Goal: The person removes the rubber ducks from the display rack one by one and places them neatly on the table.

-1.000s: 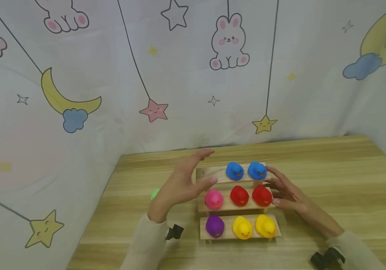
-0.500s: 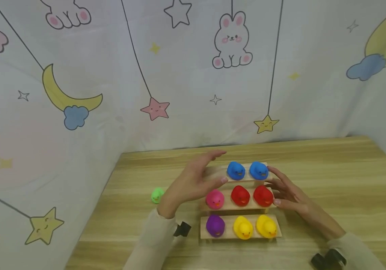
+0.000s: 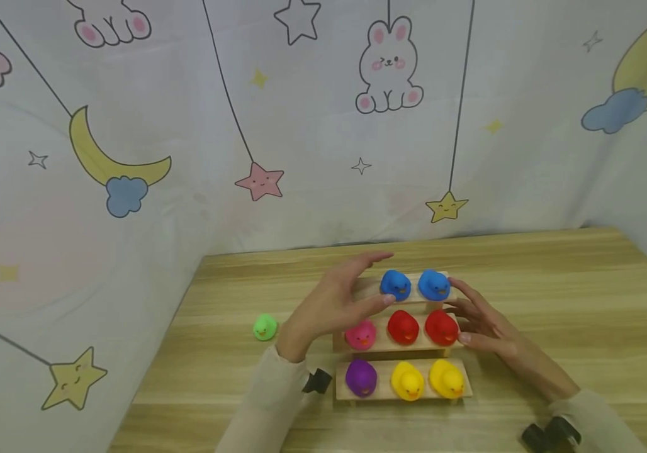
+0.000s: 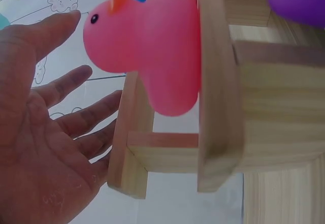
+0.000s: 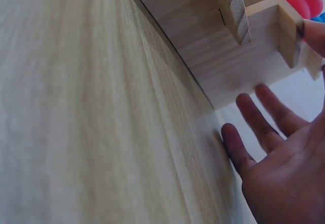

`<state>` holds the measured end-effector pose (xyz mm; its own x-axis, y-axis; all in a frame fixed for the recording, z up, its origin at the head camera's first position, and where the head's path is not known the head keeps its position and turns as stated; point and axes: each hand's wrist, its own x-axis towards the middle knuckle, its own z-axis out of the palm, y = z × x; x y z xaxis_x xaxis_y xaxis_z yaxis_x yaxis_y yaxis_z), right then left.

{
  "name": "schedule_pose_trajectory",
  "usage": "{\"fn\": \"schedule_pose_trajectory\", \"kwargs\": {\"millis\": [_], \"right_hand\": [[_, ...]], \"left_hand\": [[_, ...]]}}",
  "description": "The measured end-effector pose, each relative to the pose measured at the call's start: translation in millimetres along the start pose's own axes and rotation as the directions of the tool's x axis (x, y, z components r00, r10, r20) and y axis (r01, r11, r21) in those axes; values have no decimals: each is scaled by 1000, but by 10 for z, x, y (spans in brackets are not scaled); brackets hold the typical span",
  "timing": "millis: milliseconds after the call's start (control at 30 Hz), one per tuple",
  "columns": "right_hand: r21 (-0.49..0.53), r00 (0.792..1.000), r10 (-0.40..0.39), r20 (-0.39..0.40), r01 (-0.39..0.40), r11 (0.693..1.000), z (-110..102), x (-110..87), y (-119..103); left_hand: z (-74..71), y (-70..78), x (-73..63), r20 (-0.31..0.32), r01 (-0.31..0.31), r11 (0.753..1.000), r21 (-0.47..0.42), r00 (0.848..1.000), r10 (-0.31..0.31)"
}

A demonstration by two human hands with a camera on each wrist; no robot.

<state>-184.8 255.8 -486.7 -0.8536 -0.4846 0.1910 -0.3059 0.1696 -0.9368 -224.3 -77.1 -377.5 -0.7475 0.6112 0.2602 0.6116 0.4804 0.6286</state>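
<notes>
Head view: on the wood-grain table point(image 3: 561, 302), a three-tier pale wooden rack point(image 3: 384, 372) bears coloured rubber ducks point(image 3: 403, 328), stepped probably so each row shows. Left wrist: the left hand point(image 4: 40, 150), spread, grasping nothing, is beside a pink rubber duck point(image 4: 157, 49). Right wrist: the right hand point(image 5: 289, 168), relaxed, holding nothing, has its thumb by the rack's end, perhaps for steadying.

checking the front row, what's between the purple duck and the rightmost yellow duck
The head view shows another yellow duck there, on the same wooden step as the purple duck and the rightmost yellow duck.
</notes>
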Motion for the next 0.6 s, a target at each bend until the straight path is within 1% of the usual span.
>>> {"fn": "schedule_pose_trajectory", "kwargs": {"millis": [67, 167, 333, 433, 500, 600], "right_hand": [[3, 1000, 0, 1, 0, 1000, -3, -1, -1], [16, 1000, -23, 12, 23, 1000, -6, 1, 8], [41, 997, -64, 32, 63, 997, -7, 7, 36], [48, 997, -73, 34, 72, 996, -6, 10, 46], [50, 996, -81, 36, 79, 996, -5, 12, 48], [50, 996, -87, 36, 85, 995, -2, 14, 43]], "left_hand": [[12, 24, 22, 4, -1, 1000, 0, 1000, 1], [26, 52, 47, 10, -17, 1000, -6, 1000, 17], [50, 65, 85, 17, -62, 998, -15, 998, 62], [63, 64, 105, 20, -86, 996, -11, 996, 86], [70, 66, 115, 25, -87, 996, -9, 996, 87], [80, 74, 125, 34, -73, 997, -11, 997, 73]]}}
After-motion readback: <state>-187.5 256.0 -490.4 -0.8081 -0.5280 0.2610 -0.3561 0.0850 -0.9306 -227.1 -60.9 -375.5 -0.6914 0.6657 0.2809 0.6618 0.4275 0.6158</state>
